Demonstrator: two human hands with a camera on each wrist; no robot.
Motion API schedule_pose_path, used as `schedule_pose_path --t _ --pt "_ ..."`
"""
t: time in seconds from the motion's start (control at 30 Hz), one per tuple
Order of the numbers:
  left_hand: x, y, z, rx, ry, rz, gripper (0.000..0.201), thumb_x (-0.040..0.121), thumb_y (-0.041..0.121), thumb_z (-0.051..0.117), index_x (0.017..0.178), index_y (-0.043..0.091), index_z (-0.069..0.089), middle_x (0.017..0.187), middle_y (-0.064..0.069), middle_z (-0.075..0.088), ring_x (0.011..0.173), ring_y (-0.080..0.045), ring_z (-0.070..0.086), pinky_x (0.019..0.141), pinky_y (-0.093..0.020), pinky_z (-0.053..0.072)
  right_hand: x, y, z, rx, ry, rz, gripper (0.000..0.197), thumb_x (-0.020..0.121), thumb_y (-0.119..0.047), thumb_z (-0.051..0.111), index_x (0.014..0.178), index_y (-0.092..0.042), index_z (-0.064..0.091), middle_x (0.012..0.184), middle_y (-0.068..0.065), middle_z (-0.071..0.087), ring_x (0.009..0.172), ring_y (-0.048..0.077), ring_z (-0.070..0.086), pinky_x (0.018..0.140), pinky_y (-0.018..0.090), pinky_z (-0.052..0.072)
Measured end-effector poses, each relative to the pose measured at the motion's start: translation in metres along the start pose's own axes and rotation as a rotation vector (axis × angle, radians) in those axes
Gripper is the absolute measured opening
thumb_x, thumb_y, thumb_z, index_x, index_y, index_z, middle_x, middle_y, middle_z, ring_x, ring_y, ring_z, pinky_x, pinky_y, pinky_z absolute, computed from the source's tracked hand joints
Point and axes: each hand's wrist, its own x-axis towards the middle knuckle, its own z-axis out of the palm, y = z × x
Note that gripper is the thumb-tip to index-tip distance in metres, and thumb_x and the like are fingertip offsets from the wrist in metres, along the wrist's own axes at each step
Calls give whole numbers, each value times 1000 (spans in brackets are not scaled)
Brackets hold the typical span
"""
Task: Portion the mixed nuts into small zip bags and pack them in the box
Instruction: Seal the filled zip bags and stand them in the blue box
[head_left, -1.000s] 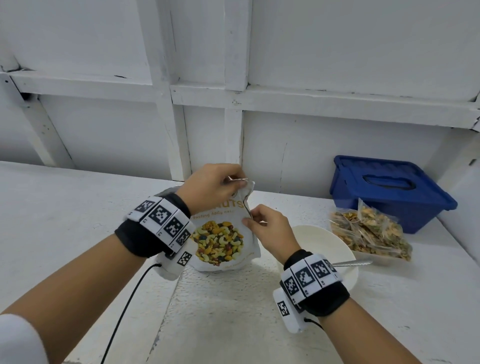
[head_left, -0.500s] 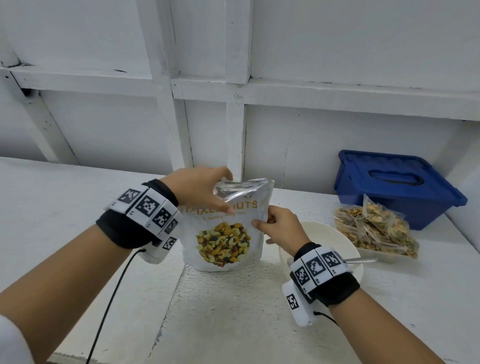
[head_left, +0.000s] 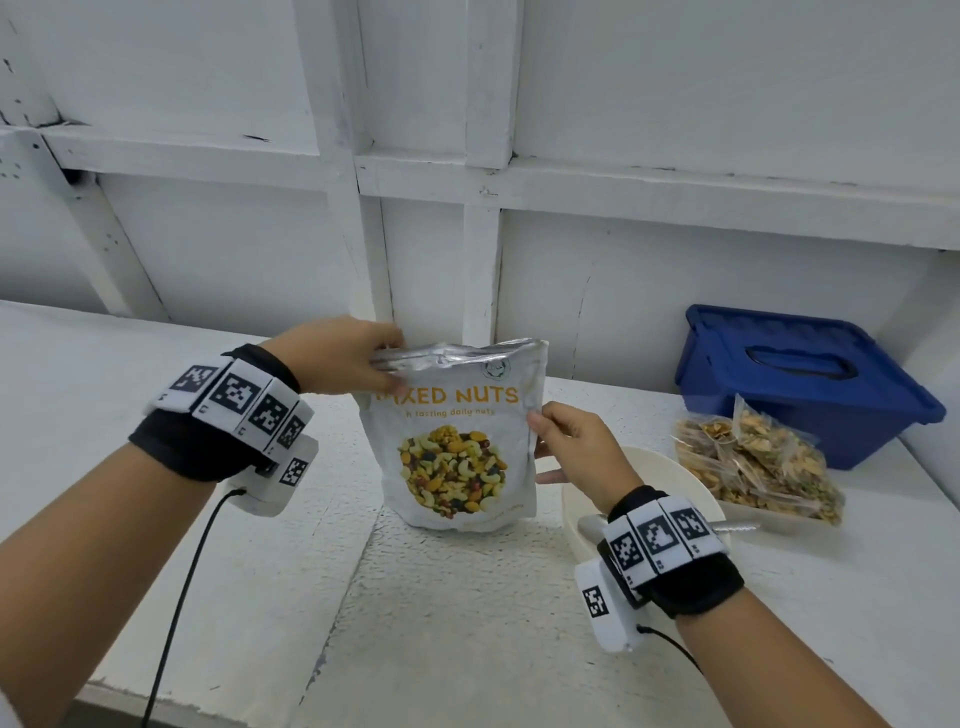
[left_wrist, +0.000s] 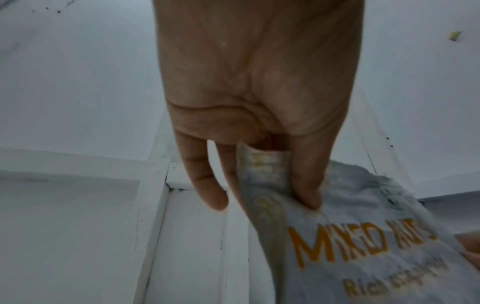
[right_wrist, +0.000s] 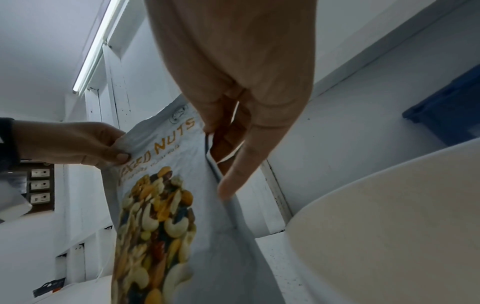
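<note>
A white "MIXED NUTS" pouch (head_left: 460, 447) stands upright on the white counter, its silver top edge facing up. My left hand (head_left: 358, 358) pinches the pouch's top left corner, thumb on the front (left_wrist: 306, 197). My right hand (head_left: 558, 431) pinches the pouch's right side edge (right_wrist: 215, 156) just below the top. The pouch (left_wrist: 350, 236) fills the lower right of the left wrist view, and its printed front (right_wrist: 161, 205) shows in the right wrist view. A blue lidded box (head_left: 800, 379) sits at the back right. Filled small zip bags (head_left: 758, 467) lie in front of it.
A white bowl (head_left: 670, 478) with a metal spoon (head_left: 737, 527) in it stands right of the pouch, under my right wrist. The counter (head_left: 441, 623) runs along a white panelled wall (head_left: 623, 260). Cables trail from both wrist units.
The pouch has been turned to face me and stood upright. My left hand moved to its top left corner, and my right hand shifted to its right edge.
</note>
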Motion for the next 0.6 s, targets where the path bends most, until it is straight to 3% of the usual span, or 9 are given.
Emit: schedule_pose_path --t 0.1,0.17,0.3,0.37,0.43,0.53,0.6 --pt "-3 -10 3 -69 64 18 22 89 28 58 94 7 63 83 -8 63 75 -21 55 62 -26 40 -1 3 -2 -45 41 -3 29 96 -22 46 88 4 54 97 20 63 81 25 64 55 31 57" --pt "-4 -12 5 -85 96 48 20 90 26 57 93 8 64 78 -6 63 69 -16 53 59 -22 38 -1 3 -3 -123 79 -35 27 96 -22 47 87 1 55 94 18 64 82 28 65 52 30 56" --pt "-3 -15 12 -115 144 89 18 90 26 57 96 11 65 80 -2 65 72 -18 56 63 -25 43 2 7 -2 -216 158 -108 27 95 -22 48 82 1 56 84 20 63 80 35 62 62 48 55" --pt "-3 -17 15 -209 154 87 16 87 27 61 96 14 64 82 -1 66 75 -18 59 64 -26 45 3 11 -3 -235 177 -85 28 94 -22 49 80 1 56 82 19 64 80 35 63 68 52 53" --pt "-5 -21 18 -319 142 80 11 84 27 65 92 20 61 80 5 65 74 -10 59 62 -20 44 4 15 -6 -219 175 -10 24 94 -21 49 81 -3 57 83 16 65 81 31 64 72 50 54" --pt "-10 -27 25 -473 141 100 4 84 22 64 84 26 64 67 15 67 66 1 59 62 -12 44 1 13 -10 -157 168 35 11 94 -20 49 87 -21 57 89 5 67 85 22 65 77 41 55" --pt "-9 -29 31 -524 180 114 8 85 21 62 89 21 69 73 10 70 69 -4 61 67 -20 52 -2 0 -10 -78 200 -53 8 93 -20 51 91 -25 57 90 -1 65 90 19 62 76 36 52"
